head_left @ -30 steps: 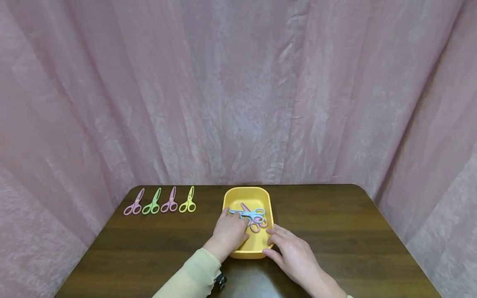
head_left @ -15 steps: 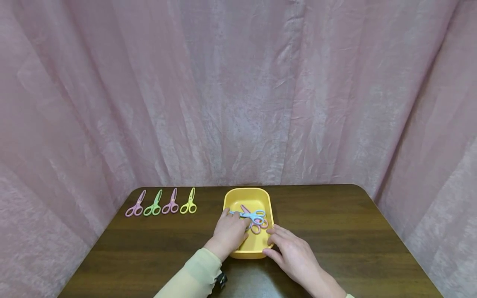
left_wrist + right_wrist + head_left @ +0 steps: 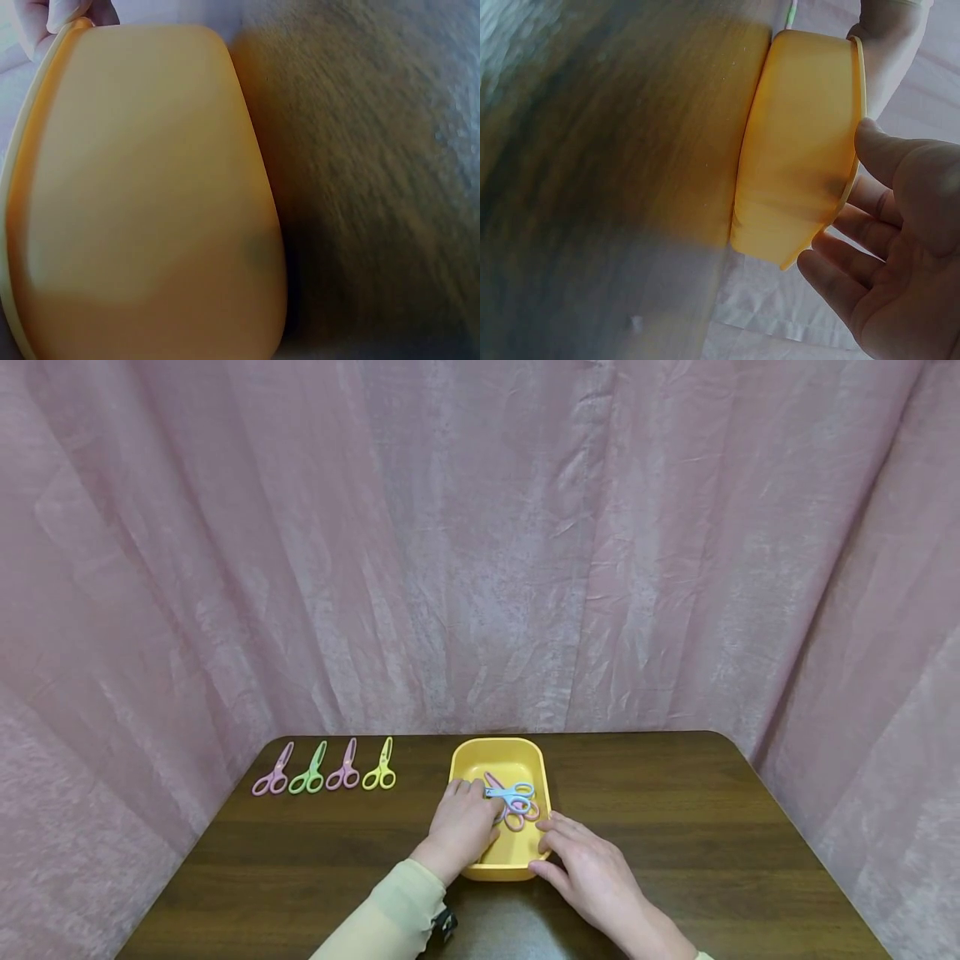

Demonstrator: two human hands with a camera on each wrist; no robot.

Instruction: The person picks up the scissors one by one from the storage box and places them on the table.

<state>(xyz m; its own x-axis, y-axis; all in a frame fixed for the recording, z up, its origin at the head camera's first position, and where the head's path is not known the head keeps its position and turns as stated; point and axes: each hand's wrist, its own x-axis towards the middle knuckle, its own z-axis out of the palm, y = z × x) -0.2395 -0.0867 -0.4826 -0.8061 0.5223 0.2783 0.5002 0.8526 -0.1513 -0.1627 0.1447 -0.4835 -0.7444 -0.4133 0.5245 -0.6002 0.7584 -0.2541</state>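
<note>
Inside the yellow tray (image 3: 498, 870) lie light blue scissors (image 3: 517, 797) across pink scissors (image 3: 514, 821), with part of another blue handle beside them. My left hand (image 3: 461, 827) reaches over the tray's left rim, its fingers covering the blue scissors' blade end; whether they pinch anything is hidden. My right hand (image 3: 592, 868) grips the tray's near right corner. In the right wrist view, the thumb and fingers of my right hand (image 3: 915, 217) meet the rim of the tray (image 3: 802, 135). The left wrist view shows mostly the tray's outer wall (image 3: 150, 172).
On the brown table (image 3: 675, 802), a row of scissors lies at the back left: pink (image 3: 272, 781), green (image 3: 308, 779), purple-pink (image 3: 343, 775) and yellow (image 3: 380, 775). A pink curtain (image 3: 480, 543) hangs behind the table and at both sides.
My left fingers have shifted slightly over the blue scissors, now covering the blade tip that showed before. My right hand has stayed on the tray's corner.
</note>
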